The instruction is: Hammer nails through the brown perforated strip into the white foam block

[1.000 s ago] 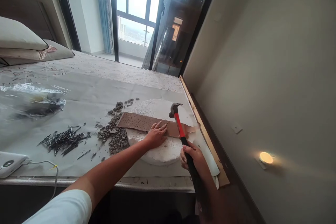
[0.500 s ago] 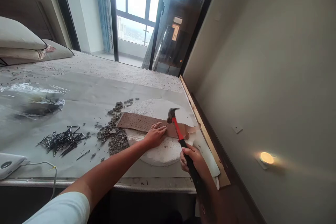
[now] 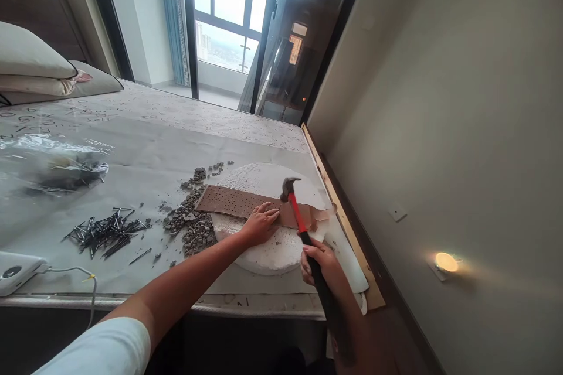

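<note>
My right hand is wrapped round the black grip of a claw hammer with a red neck. The hammer's head is over a brown strip dotted with rows of small holes. This strip lies across a round white foam slab. On the strip, just left of the hammer head, rests my left hand. Its fingertips are closed together at a thin dark nail, which is mostly hidden. Torn, wrinkled material shows at the strip's right end.
Grey rubble lies left of the slab, beside a pile of dark nails. A clear plastic bag and a white device with a cable are further left. A wooden board runs along the right edge, near the wall.
The view has shifted very slightly. Both hands, the hammer and the strip keep nearly the same positions.
</note>
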A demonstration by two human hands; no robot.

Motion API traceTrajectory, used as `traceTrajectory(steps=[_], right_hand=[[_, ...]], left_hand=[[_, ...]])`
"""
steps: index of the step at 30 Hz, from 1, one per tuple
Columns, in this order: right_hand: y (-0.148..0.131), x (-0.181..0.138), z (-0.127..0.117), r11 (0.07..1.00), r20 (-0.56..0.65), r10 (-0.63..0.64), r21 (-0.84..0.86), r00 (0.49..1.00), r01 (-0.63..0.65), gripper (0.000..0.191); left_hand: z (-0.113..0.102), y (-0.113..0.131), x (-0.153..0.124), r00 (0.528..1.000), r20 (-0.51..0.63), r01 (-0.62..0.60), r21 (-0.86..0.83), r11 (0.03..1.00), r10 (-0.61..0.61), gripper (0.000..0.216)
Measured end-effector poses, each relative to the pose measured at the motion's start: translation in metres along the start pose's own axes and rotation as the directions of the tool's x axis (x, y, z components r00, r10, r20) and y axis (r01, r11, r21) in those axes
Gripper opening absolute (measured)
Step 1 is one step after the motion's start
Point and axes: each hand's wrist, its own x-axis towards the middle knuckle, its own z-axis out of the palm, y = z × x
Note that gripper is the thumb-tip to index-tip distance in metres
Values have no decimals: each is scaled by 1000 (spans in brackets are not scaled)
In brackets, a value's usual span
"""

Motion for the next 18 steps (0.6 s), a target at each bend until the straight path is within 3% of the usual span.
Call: traceTrajectory(steps=[3, 7, 12, 18], right_hand=[[2, 2, -2, 1000, 19, 17, -15, 1000, -17, 38], [-1, -1, -2, 999, 12, -52, -11, 999, 52, 46], [-1, -1, -1, 999, -14, 29, -35, 999, -29, 45], [1, 1, -1, 999, -15, -1, -36, 1000, 1, 45]], left_hand=[[-2, 1, 0, 1000, 3, 12, -11, 1000, -12, 43], [-3, 2, -1, 1000, -1, 6, -7, 1000, -6, 43], [0, 0, -1, 1000, -2, 14, 10, 1000, -14, 44], [-1, 1, -1, 1000, 1, 8, 29, 1000, -8, 48]])
